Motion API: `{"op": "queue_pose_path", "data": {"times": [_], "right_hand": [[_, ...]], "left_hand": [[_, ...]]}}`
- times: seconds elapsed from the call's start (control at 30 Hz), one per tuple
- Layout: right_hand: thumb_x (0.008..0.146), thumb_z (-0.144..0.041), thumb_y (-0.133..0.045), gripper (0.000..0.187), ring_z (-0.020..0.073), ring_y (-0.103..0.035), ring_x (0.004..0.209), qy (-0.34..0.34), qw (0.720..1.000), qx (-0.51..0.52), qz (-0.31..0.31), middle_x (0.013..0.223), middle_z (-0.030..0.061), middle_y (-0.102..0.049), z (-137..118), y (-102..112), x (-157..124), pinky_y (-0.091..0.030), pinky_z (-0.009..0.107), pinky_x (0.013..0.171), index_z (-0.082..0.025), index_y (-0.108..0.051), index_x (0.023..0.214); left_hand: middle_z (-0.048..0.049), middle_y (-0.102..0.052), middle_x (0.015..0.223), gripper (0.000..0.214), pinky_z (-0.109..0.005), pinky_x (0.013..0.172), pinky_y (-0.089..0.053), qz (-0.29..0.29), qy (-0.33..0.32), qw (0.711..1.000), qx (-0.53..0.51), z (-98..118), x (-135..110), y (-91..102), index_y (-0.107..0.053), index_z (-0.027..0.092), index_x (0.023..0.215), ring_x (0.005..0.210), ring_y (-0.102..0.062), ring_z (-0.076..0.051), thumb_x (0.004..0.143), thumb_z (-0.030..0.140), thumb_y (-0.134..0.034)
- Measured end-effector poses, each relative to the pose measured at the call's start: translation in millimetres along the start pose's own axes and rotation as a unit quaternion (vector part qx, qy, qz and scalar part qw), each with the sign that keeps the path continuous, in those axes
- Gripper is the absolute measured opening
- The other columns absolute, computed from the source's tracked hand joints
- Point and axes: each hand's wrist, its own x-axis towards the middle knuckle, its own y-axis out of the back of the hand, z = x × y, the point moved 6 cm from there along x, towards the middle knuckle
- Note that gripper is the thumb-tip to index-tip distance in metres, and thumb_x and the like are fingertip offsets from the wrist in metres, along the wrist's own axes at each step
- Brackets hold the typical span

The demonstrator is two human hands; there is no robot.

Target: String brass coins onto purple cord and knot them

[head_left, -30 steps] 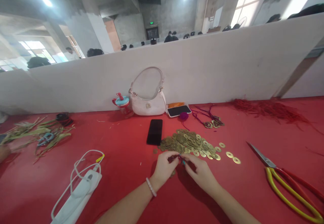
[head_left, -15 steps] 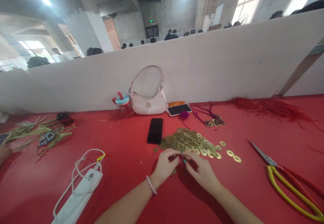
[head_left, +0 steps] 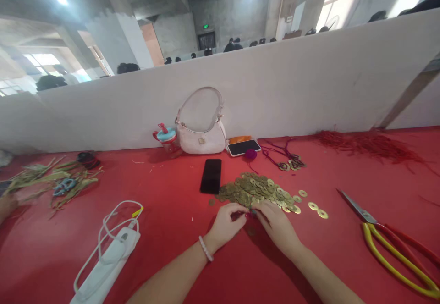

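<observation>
My left hand (head_left: 227,223) is closed in a pinch, thumb against fingertips, just in front of a pile of brass coins (head_left: 249,187) with holes in their middles. Facing it, my right hand (head_left: 277,223) pinches too, its fingertips almost meeting those of the left. A small bit of dark red and teal shows between the fingertips, too small to name. Below them a dim coin (head_left: 252,232) shows against the red table; whether it hangs or lies there I cannot tell. My left wrist wears a pale bead bracelet.
Large scissors (head_left: 388,240) lie at the right. A black phone (head_left: 211,176), purple yarn ball (head_left: 250,154), corded coins (head_left: 292,163), handbag (head_left: 202,141) and lidded cup (head_left: 168,141) are farther back. A power strip (head_left: 110,262) and dry husks (head_left: 74,182) lie left, near another person's hand (head_left: 7,205).
My right hand has shifted slightly up and its fingers have closed in toward the left fingertips. The dim coin below shows farther right than before, more in the open.
</observation>
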Motion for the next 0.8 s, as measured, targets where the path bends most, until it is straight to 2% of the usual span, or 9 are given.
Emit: {"op": "queue_pose_path", "data": {"times": [0.2, 0.27, 0.43, 0.53, 0.6, 0.67, 0.73, 0.8], "right_hand": [[0.088, -0.020, -0.040, 0.016, 0.0172, -0.055, 0.071, 0.017, 0.999, 0.038, 0.001, 0.075, 0.0042, -0.060, -10, 3, 1, -0.046, 0.032, 0.067, -0.021, -0.056, 0.084], [0.087, -0.020, -0.040, 0.017, 0.0169, -0.055, 0.070, -0.001, 0.998, 0.064, -0.004, 0.074, 0.0041, -0.060, -10, 1, 0, -0.046, 0.030, 0.065, -0.021, -0.056, 0.083], [0.083, -0.021, -0.043, 0.014, 0.0167, -0.059, 0.073, -0.073, 0.989, 0.130, -0.008, 0.079, 0.0049, -0.063, -1, -4, -2, -0.047, 0.029, 0.068, -0.020, -0.057, 0.084], [0.079, -0.024, -0.047, 0.009, 0.0162, -0.059, 0.069, -0.122, 0.979, 0.160, -0.013, 0.074, 0.0039, -0.063, 5, -8, -3, -0.047, 0.027, 0.065, -0.019, -0.055, 0.079], [0.079, -0.025, -0.047, 0.009, 0.0154, -0.058, 0.066, -0.139, 0.974, 0.176, -0.042, 0.070, 0.0024, -0.062, 4, -13, -4, -0.046, 0.025, 0.061, -0.019, -0.053, 0.075], [0.078, -0.025, -0.047, 0.009, 0.0149, -0.057, 0.063, -0.149, 0.967, 0.189, -0.080, 0.067, 0.0014, -0.062, 3, -18, -5, -0.044, 0.024, 0.057, -0.019, -0.051, 0.073], [0.077, -0.023, -0.048, 0.009, 0.0144, -0.056, 0.061, -0.157, 0.962, 0.194, -0.109, 0.065, 0.0006, -0.061, 1, -21, -6, -0.043, 0.022, 0.055, -0.018, -0.050, 0.070], [0.075, -0.020, -0.050, 0.009, 0.0135, -0.054, 0.060, -0.154, 0.960, 0.194, -0.132, 0.062, -0.0003, -0.059, -2, -23, -6, -0.041, 0.022, 0.055, -0.018, -0.051, 0.066]], "left_hand": [[-0.0048, -0.061, 0.072, 0.015, -0.022, 0.060, -0.042, -0.066, -0.039, 0.997, -0.028, 5, -2, -4.0, -0.068, 0.013, 0.079, 0.065, -0.052, -0.013, 0.074, 0.022, -0.056], [-0.0051, -0.059, 0.074, 0.016, -0.021, 0.060, -0.043, -0.078, -0.043, 0.994, -0.056, 5, -3, -4.8, -0.068, 0.013, 0.078, 0.066, -0.053, -0.012, 0.074, 0.025, -0.058], [-0.0054, -0.050, 0.093, 0.021, -0.017, 0.039, -0.038, -0.083, 0.012, 0.978, -0.191, -3, -7, -10.6, -0.067, 0.014, 0.080, 0.044, -0.043, -0.001, 0.073, 0.033, -0.062], [-0.0075, -0.046, 0.104, 0.022, -0.017, 0.036, -0.038, -0.070, 0.017, 0.974, -0.214, -3, -9, -11.3, -0.067, 0.015, 0.083, 0.041, -0.042, 0.001, 0.072, 0.034, -0.063], [-0.0090, -0.048, 0.107, 0.020, -0.018, 0.042, -0.043, -0.056, 0.002, 0.980, -0.189, 1, -9, -8.4, -0.068, 0.015, 0.081, 0.050, -0.050, -0.003, 0.073, 0.033, -0.062], [-0.0095, -0.054, 0.103, 0.016, -0.022, 0.058, -0.049, -0.041, -0.028, 0.987, -0.155, 8, -7, -4.3, -0.070, 0.015, 0.078, 0.068, -0.057, -0.011, 0.074, 0.029, -0.062], [-0.0095, -0.060, 0.095, 0.014, -0.027, 0.074, -0.048, -0.024, -0.053, 0.990, -0.132, 12, -5, -0.6, -0.070, 0.016, 0.077, 0.083, -0.058, -0.016, 0.075, 0.026, -0.061], [-0.0094, -0.062, 0.091, 0.013, -0.030, 0.079, -0.047, 0.007, -0.055, 0.991, -0.124, 10, -3, 3.3, -0.070, 0.015, 0.078, 0.086, -0.058, -0.018, 0.076, 0.023, -0.060]]}}
